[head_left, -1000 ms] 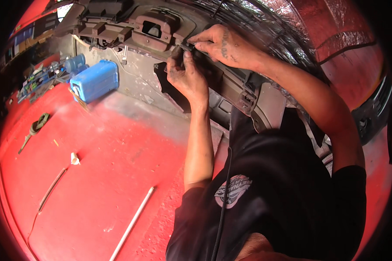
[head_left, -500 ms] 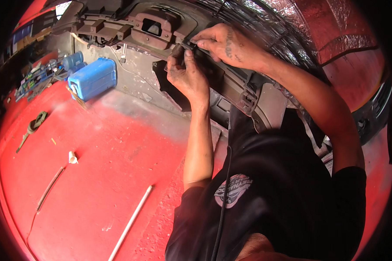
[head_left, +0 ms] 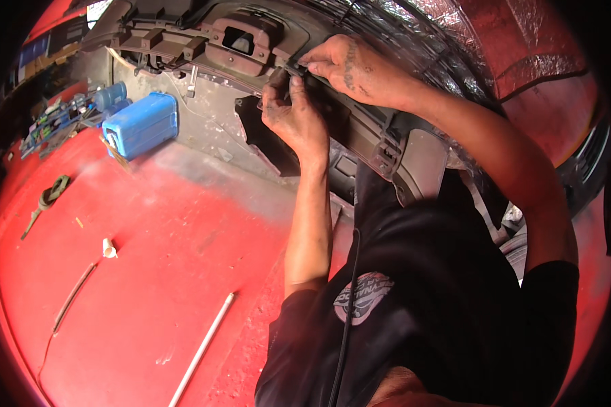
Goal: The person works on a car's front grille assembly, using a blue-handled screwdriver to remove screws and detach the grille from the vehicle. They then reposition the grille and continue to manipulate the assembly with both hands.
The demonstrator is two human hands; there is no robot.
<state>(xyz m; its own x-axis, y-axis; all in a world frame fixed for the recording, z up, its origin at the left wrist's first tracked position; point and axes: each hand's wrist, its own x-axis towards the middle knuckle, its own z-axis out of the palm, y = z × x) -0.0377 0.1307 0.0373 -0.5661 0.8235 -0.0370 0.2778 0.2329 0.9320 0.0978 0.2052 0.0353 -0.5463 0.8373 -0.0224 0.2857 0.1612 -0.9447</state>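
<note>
A long grey-brown moulded car panel [head_left: 176, 49], shaped like a bumper, stretches across the top with tabs, slots and a rectangular opening. Both hands meet at its edge, right of that opening. My left hand [head_left: 295, 119] comes from below, its thumb and fingers pinched at the edge. My right hand [head_left: 356, 71] reaches in from the right, thumb and index finger pinched close to the left fingertips. A small dark piece seems to lie between the fingertips, too small to name. Beneath the left hand hangs a dark flap [head_left: 268, 139].
A blue jug [head_left: 141, 125] lies on the red floor [head_left: 163, 271] at left, near a cluttered rack [head_left: 68, 119]. Also on the floor are a white cup [head_left: 108, 248], a white pipe [head_left: 204, 346], a thin dark rod [head_left: 75, 297] and a strap [head_left: 47, 198]. Silvery foil [head_left: 536, 68] fills the upper right.
The view has shifted slightly, so floor items sit a little farther left. Both hands keep their pinch at the panel's edge; my right elbow sits slightly farther out to the right.
</note>
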